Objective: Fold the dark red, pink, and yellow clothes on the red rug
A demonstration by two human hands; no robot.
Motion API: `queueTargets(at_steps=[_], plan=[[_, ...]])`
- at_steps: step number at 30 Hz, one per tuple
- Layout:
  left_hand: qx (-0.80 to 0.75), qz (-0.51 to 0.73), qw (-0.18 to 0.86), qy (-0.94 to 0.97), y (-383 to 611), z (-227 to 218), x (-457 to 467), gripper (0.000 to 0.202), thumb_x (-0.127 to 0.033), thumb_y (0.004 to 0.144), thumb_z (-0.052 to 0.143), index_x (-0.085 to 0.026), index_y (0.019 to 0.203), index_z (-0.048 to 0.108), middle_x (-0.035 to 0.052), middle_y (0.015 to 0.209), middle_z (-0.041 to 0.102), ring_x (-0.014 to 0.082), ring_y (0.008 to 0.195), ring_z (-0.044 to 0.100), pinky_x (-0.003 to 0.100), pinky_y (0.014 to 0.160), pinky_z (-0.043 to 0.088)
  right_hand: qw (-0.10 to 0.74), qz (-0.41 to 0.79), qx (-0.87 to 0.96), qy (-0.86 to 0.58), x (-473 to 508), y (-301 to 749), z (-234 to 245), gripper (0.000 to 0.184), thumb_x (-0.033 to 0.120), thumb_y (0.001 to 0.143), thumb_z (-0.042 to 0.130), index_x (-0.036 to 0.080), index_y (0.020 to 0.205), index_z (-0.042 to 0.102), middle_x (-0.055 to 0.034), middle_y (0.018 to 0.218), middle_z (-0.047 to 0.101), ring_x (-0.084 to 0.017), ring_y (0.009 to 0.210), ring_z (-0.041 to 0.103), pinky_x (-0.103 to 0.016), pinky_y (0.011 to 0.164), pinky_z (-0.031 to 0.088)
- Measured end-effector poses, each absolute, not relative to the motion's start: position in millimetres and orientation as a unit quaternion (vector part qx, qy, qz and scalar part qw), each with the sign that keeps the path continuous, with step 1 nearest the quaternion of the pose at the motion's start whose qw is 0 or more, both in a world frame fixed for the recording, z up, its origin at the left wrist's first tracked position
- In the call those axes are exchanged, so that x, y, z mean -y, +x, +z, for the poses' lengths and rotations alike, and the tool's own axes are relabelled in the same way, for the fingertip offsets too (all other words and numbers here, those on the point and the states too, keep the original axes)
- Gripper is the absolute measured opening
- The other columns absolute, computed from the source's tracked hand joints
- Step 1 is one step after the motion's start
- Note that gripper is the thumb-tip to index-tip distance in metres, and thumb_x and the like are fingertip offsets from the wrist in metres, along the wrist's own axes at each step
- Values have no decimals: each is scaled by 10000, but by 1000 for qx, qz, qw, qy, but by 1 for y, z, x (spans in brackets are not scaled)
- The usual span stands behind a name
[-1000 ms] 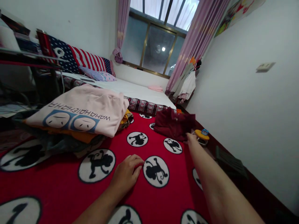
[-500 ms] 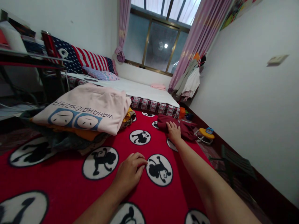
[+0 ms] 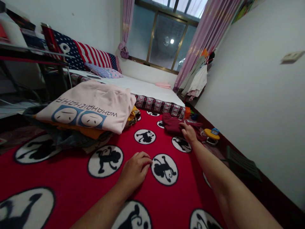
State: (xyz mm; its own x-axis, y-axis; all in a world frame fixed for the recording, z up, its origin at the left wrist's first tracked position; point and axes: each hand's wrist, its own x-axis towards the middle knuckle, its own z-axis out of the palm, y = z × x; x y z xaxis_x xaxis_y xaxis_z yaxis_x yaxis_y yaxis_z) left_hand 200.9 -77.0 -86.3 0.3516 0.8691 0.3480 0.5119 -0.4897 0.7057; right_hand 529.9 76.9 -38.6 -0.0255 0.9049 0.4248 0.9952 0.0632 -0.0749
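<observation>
At centre right, the right hand (image 3: pixel 189 133) touches the dark red garment (image 3: pixel 172 124); I cannot tell its grip. At lower centre, the left hand (image 3: pixel 134 170) rests half-curled, grip apart, on the red blanket (image 3: pixel 71 184).

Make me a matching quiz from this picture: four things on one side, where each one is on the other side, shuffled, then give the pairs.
1. left hand
2. right hand
3. pink sweatshirt
4. yellow toy

A. on top of the clothes pile
B. off the blanket, near the white wall
C. touching the dark red garment
D. resting on the red blanket

Pairs: 1-D, 2-C, 3-A, 4-B.
</observation>
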Motion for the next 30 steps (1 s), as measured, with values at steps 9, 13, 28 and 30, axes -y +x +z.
queueTargets(at_steps=[9,13,28,30], plan=[[-437,371,254,779,201,-86,76,241,-132,854,506,-234,876,724,34,1006,661,196,973,591,316,865,451,75,-8,465,-882,-54,563,-43,585,473,920,386,95,1338,542,-267,1394,477,-399,1292,443,-625,1013,300],[-434,383,260,773,200,-86,73,233,-135,853,502,-217,859,720,43,979,670,198,963,600,316,867,452,75,-30,460,-884,-44,512,-53,631,393,930,380,8,1429,396,-322,1462,352,-392,1358,363,-608,1040,279],[-441,402,210,774,199,-92,77,271,-87,819,546,-174,1015,713,58,979,693,176,912,621,304,867,485,156,-30,677,-719,108,351,-98,538,398,927,430,195,1423,468,-131,1533,349,-334,1431,260,-574,1113,217],[-451,394,195,777,197,-92,88,294,-71,820,529,-164,1036,703,70,1004,688,182,935,615,319,895,478,243,6,701,-670,116,354,-102,444,354,886,479,214,1290,599,-112,1453,477,-299,1375,377,-548,1103,269]])
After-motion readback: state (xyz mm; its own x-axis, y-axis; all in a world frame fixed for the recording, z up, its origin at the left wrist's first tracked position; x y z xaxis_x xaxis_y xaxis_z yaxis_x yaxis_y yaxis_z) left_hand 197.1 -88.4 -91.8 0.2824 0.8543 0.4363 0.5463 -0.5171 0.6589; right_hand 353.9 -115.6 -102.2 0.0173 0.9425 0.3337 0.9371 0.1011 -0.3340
